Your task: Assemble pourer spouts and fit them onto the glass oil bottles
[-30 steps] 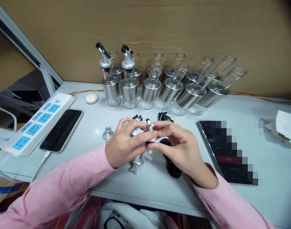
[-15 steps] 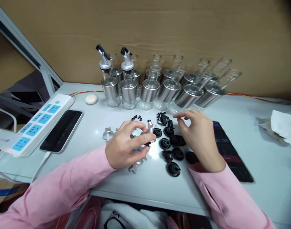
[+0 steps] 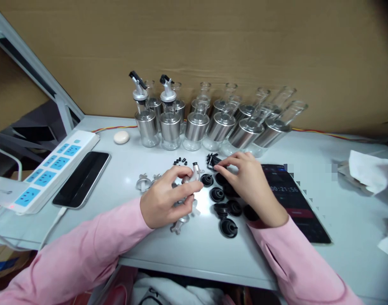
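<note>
My left hand (image 3: 168,197) grips a silver bottle pourer (image 3: 196,171) with a black tip, its spout pointing up between thumb and fingers. My right hand (image 3: 245,178) is at a small pile of black pourer flaps (image 3: 212,160), thumb and forefinger pinched at its right edge, on a flap mostly covered by the fingertips. Several black ringed stoppers (image 3: 217,195) lie between and below the hands. Silver pourer tops (image 3: 143,183) lie around and partly under my left hand. Tiny black caps (image 3: 180,161) are scattered just beyond it.
Glass bottles with steel sleeves (image 3: 195,127) stand in rows at the back; two front-left ones carry fitted pourers (image 3: 168,94). On the left are a power strip (image 3: 59,163), a phone (image 3: 82,180) and a pale round object (image 3: 121,137). A tablet (image 3: 295,203) lies right, near white paper (image 3: 370,171).
My right hand has moved left and down onto the black flaps, its fingers closing there. My left hand still holds the pourer, slightly shifted. The whole view has tilted a little.
</note>
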Tool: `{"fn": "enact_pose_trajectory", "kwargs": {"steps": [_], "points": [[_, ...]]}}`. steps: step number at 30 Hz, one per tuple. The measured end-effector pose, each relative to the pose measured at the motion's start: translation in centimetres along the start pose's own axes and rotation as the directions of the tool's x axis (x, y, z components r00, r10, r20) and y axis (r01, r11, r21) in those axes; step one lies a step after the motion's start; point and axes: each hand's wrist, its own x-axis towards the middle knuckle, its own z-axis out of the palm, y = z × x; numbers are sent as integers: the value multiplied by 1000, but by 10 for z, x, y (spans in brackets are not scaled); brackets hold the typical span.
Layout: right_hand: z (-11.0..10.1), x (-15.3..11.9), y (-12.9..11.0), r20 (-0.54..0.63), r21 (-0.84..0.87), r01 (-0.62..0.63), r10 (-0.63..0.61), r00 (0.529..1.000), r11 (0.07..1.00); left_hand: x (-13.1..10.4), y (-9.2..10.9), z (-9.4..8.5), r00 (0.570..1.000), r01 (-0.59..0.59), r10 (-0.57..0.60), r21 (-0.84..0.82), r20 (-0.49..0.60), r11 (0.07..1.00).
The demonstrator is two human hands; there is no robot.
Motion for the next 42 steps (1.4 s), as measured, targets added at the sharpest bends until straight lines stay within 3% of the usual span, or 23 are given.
{"fn": "enact_pose_trajectory", "kwargs": {"steps": [4, 9, 20, 24, 30, 32, 35, 37, 42], "points": [[2, -3, -11, 48, -6, 56, -56, 997, 998, -1, -1, 0, 1000, 5, -5, 17, 8, 1000], [1, -4, -14, 128, -61, 28, -20, 992, 998, -1, 0, 0, 1000, 3, -3, 25, 12, 1000], [2, -5, -15, 164, -36, 15, -8, 986, 999, -1, 0, 1, 1000, 20, -20, 13, 21, 1000], [2, -4, -10, 85, 74, 32, -38, 996, 997, -2, 0, 1, 1000, 20, -20, 18, 16, 1000], [-4, -3, -10, -197, 331, 53, 14, 980, 942, -1, 1, 0, 999, 40, -40, -13, 10, 999], [-6, -5, -15, -199, 458, 29, 71, 977, 888, -1, 1, -1, 999, 46, -46, -22, 16, 999], [-8, -9, -24, -105, 661, -12, 109, 989, 751, -1, 1, -1, 998, 61, -60, -41, 18, 997], [-10, -11, -31, -59, 723, 4, 56, 997, 690, -1, 0, -2, 996, 85, -84, -60, 24, 995], [-15, -16, -41, -24, 735, 118, -149, 989, 668, -2, -2, -2, 985, 171, -168, -138, 32, 976]]}}
